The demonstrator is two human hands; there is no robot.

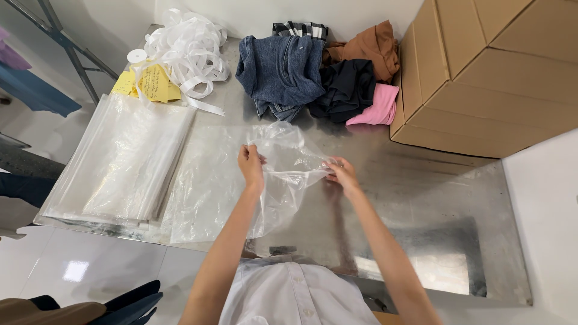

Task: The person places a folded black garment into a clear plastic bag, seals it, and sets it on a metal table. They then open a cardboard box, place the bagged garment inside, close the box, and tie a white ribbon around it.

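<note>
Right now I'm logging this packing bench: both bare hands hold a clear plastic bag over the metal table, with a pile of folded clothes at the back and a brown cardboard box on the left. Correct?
Not quite. The brown cardboard box stands on the right, not the left, as the head view shows. On the left lies a stack of clear plastic bags. The rest holds: left hand and right hand hold the clear plastic bag over the metal table, clothes pile at the back.

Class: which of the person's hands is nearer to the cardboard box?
Right. The right hand holds the clear bag on the side toward the cardboard box; the left hand is farther away.
</note>
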